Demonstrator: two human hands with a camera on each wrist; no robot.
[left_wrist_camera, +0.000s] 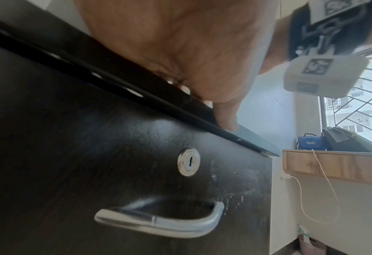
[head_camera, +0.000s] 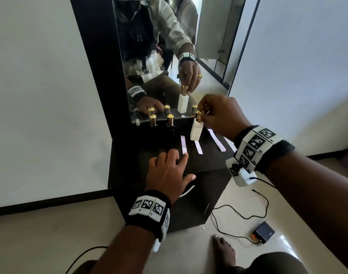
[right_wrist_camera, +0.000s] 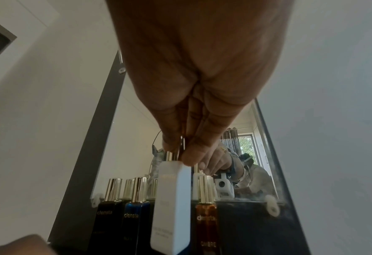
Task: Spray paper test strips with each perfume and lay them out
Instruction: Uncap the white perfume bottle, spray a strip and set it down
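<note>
My right hand (head_camera: pixel 202 114) pinches the gold cap of a white perfume bottle (head_camera: pixel 196 131) and holds it tilted, just above the dark cabinet top (head_camera: pixel 206 161). In the right wrist view the white bottle (right_wrist_camera: pixel 172 207) hangs from my right hand (right_wrist_camera: pixel 178 152) in front of a black bottle (right_wrist_camera: pixel 106 222), a blue bottle (right_wrist_camera: pixel 136 224) and an amber bottle (right_wrist_camera: pixel 207 222). Three white paper strips lie side by side: the left strip (head_camera: pixel 183 145), the middle strip (head_camera: pixel 198 147), the right strip (head_camera: pixel 217 140). My left hand (head_camera: pixel 175 162) rests spread on the cabinet top, its index fingertip on the left strip's near end.
A mirror (head_camera: pixel 169 46) stands behind the bottles at the back of the cabinet. Below the top is a drawer with a lock (left_wrist_camera: pixel 188 162) and a metal handle (left_wrist_camera: pixel 159 222). On the floor at the right lie a black cable (head_camera: pixel 238 214), a small black device (head_camera: pixel 264 232) and a bare foot (head_camera: pixel 222 248).
</note>
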